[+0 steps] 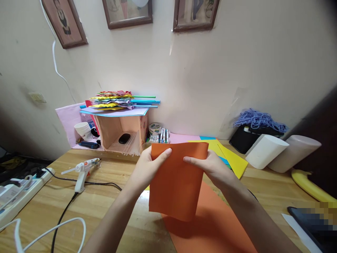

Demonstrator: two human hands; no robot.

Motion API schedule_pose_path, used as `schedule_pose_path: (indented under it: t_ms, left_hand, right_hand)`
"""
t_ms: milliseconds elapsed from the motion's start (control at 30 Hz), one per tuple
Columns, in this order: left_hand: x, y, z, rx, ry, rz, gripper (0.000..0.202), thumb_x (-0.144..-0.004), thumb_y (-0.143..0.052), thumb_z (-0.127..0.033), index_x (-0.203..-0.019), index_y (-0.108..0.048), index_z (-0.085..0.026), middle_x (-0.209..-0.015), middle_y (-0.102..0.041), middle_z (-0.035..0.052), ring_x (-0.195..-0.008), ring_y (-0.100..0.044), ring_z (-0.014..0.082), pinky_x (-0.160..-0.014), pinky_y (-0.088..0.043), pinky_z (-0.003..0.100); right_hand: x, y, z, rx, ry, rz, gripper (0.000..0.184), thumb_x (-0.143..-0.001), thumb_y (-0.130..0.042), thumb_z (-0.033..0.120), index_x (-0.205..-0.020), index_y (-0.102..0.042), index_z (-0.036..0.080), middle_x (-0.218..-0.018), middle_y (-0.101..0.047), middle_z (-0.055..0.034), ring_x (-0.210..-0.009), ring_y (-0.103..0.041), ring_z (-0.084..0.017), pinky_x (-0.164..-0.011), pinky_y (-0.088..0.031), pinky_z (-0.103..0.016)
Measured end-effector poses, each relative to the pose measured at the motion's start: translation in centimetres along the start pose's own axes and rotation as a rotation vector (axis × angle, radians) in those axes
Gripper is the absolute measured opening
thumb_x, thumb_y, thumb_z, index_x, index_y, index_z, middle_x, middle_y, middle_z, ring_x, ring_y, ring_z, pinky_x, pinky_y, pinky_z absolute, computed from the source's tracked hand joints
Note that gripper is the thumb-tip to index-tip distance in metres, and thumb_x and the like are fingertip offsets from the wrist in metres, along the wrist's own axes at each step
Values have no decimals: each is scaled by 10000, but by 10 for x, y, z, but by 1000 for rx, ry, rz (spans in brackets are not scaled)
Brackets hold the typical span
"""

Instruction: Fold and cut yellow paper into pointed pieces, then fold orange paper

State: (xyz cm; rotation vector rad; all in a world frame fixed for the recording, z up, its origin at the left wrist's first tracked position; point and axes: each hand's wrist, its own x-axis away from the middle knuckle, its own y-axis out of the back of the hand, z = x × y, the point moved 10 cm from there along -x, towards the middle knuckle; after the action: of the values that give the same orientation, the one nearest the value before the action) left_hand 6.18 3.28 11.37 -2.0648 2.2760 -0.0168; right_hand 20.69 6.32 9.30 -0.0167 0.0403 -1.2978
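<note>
A folded orange paper sheet [177,179] is held upright above the wooden table [105,196]. My left hand [150,165] pinches its upper left edge, thumb laid across the front. At the upper right edge my right hand [210,167] grips the sheet, thumb pointing left on the front. Both hands are closed on the paper. Beneath it a larger orange sheet [216,225] lies flat on the table.
A white glue gun [83,170] with a black cable lies left. A power strip [18,196] sits at the far left. Against the wall stand a cardboard box [118,135] topped with coloured paper, paper cups [83,130], tape [154,128], yellow sheets [231,160], white containers [265,151], purple yarn [258,121].
</note>
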Motion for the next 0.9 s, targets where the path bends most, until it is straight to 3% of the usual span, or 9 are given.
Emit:
schedule_pose_path:
  t_ms: [900]
  left_hand:
    - [-3, 3, 0, -28, -45, -16, 336, -734, -588, -438, -900, -615, -147, -876, -684, 71, -812, -635, 223, -639, -500, 267]
  right_hand:
    - [2, -6, 4, -5, 9, -17, 465, -595, -743, 393, -985, -637, 163, -987, -684, -90, -913, -631, -300, -748, -536, -381]
